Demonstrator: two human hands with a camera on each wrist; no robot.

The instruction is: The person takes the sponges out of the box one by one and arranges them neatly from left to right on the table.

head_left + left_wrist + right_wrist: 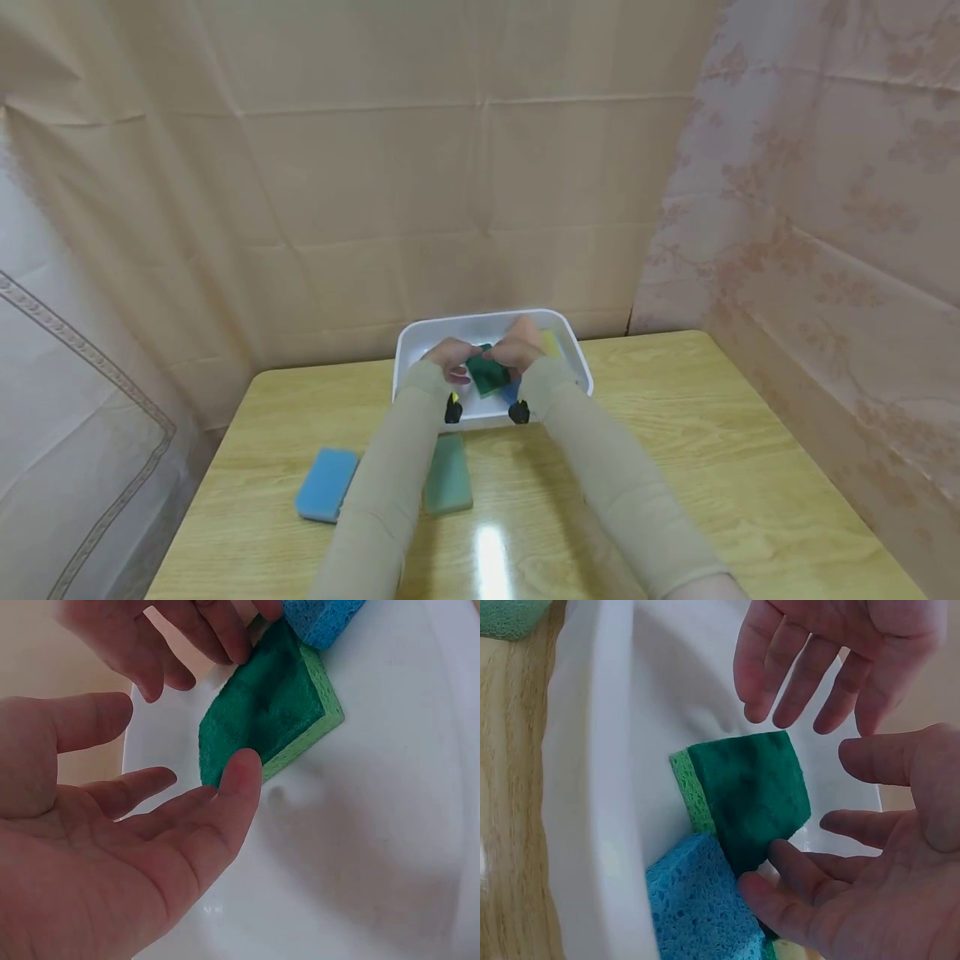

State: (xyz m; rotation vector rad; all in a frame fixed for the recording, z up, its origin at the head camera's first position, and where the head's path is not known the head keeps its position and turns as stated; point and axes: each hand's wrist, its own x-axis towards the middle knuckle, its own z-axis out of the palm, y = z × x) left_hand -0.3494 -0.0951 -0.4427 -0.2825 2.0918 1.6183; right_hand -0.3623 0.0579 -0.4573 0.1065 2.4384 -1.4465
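A dark green scouring sponge (750, 787) with a light green side lies in the white tray (406, 354). My left hand (150, 825) is beside it with fingers spread and relaxed, one fingertip overlapping the sponge's edge in the left wrist view. From the opposite side, my right hand (855, 885) reaches in with fingers loosely extended, fingertips right at the sponge's corner. Neither hand grips anything. A blue sponge (701, 900) leans against the green one, its far part hidden by the right hand in the head view.
On the wooden table (675, 433), a blue sponge (327, 485) and a pale green sponge (448, 479) lie in front of the tray, partly behind the left sleeve. Something yellow (550, 342) and something peach-coloured (525, 329) sit at the tray's right end. Curtains hang behind.
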